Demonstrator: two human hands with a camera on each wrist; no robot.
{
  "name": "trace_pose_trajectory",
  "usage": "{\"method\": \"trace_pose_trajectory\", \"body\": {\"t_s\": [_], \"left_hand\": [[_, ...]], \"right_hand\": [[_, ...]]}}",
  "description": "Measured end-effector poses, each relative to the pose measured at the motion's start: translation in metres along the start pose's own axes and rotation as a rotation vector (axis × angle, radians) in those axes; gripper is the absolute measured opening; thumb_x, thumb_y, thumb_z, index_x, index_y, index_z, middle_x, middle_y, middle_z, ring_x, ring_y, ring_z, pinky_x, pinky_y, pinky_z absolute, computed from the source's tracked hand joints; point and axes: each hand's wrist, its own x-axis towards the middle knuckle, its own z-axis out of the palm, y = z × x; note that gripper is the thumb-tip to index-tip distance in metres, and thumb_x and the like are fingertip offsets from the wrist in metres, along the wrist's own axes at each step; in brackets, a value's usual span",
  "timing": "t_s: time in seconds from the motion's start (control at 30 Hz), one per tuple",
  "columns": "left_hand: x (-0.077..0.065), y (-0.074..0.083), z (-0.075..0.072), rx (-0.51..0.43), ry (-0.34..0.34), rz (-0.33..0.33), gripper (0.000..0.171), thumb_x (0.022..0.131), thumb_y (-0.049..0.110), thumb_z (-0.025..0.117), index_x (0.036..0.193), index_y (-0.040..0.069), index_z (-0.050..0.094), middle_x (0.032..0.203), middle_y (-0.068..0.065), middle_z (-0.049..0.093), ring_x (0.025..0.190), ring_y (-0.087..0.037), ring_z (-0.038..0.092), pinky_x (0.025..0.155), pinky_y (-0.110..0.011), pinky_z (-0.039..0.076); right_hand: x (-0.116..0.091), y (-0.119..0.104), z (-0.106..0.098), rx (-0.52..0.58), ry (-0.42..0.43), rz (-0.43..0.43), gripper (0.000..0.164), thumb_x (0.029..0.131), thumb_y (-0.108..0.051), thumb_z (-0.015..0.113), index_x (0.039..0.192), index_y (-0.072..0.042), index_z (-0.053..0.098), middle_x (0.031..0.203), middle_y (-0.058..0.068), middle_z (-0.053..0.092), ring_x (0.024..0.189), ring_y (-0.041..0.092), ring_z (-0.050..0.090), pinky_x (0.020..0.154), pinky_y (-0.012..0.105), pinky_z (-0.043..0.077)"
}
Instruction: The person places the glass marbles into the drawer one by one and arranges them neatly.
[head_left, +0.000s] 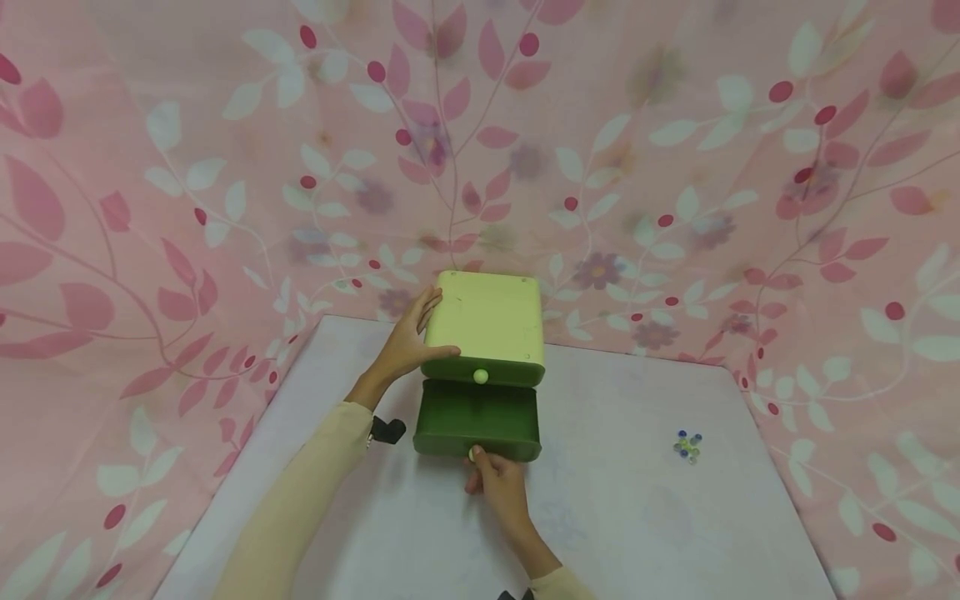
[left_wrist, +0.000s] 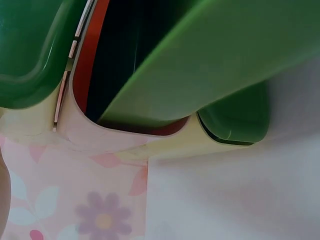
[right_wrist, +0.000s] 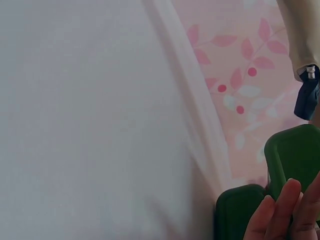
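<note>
A small drawer cabinet (head_left: 487, 312) with a pale yellow-green top and green drawer fronts stands near the back of the table. Its middle drawer (head_left: 476, 448) is pulled out, and the part of the inside that shows is bare green. My left hand (head_left: 405, 340) rests along the cabinet's left side, thumb over the front top edge, fingers spread toward the back. With thumb and fingers, my right hand (head_left: 504, 492) pinches the pulled-out drawer's round knob (head_left: 472, 453). In the left wrist view, the upper drawer (left_wrist: 30, 55) and lower drawer (left_wrist: 240, 116) are closed.
Several glass marbles (head_left: 686, 447), blue and greenish, lie in a cluster on the white-covered table (head_left: 615, 517) to the right. A pink leaf-patterned cloth (head_left: 600, 167) hangs behind and on both sides. A black strap piece (head_left: 388, 430) sticks out at the left wrist.
</note>
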Motion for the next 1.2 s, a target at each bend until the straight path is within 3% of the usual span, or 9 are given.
{"method": "trace_pose_trajectory", "body": {"t_s": [0.17, 0.27, 0.4, 0.63, 1.2], "left_hand": [[-0.001, 0.002, 0.0, 0.0, -0.011, 0.009, 0.115, 0.073, 0.026, 0.088, 0.156, 0.029, 0.009, 0.161, 0.0, 0.02, 0.145, -0.007, 0.021, 0.117, -0.025, 0.021], [-0.001, 0.002, -0.001, 0.006, -0.015, 0.01, 0.115, 0.074, 0.025, 0.088, 0.158, 0.023, 0.009, 0.161, 0.001, 0.02, 0.145, -0.007, 0.021, 0.118, -0.028, 0.021], [0.0, -0.002, -0.001, 0.014, -0.002, 0.019, 0.118, 0.072, 0.029, 0.089, 0.158, 0.014, 0.01, 0.16, 0.001, 0.022, 0.144, -0.005, 0.022, 0.117, -0.025, 0.022], [0.0, -0.003, 0.0, 0.011, 0.004, 0.01, 0.118, 0.072, 0.029, 0.089, 0.158, 0.012, 0.01, 0.16, 0.0, 0.022, 0.143, -0.005, 0.023, 0.117, -0.026, 0.023], [0.0, -0.002, 0.0, 0.009, 0.003, 0.003, 0.116, 0.072, 0.027, 0.089, 0.158, 0.014, 0.012, 0.16, 0.002, 0.023, 0.144, -0.006, 0.023, 0.117, -0.026, 0.022]], "right_hand": [[-0.021, -0.023, 0.001, 0.0, 0.007, 0.02, 0.04, 0.098, -0.033, 0.06, 0.09, 0.004, 0.073, 0.058, 0.012, 0.063, 0.058, 0.02, 0.064, 0.064, 0.03, 0.057], [-0.032, -0.036, 0.0, 0.0, -0.003, 0.032, 0.033, 0.099, -0.026, 0.059, 0.089, 0.002, 0.073, 0.06, 0.017, 0.064, 0.059, 0.024, 0.064, 0.065, 0.033, 0.057], [-0.03, -0.022, 0.002, 0.019, -0.011, 0.035, 0.037, 0.1, -0.027, 0.058, 0.094, 0.007, 0.072, 0.06, 0.016, 0.063, 0.059, 0.024, 0.064, 0.063, 0.031, 0.056], [-0.021, 0.01, 0.005, 0.036, 0.011, 0.051, 0.04, 0.097, -0.035, 0.061, 0.093, 0.003, 0.073, 0.057, 0.008, 0.063, 0.056, 0.017, 0.062, 0.06, 0.028, 0.056], [-0.02, 0.023, 0.004, 0.066, -0.01, 0.068, 0.044, 0.097, -0.037, 0.06, 0.098, 0.006, 0.072, 0.058, 0.007, 0.063, 0.057, 0.017, 0.064, 0.06, 0.026, 0.055]]}}
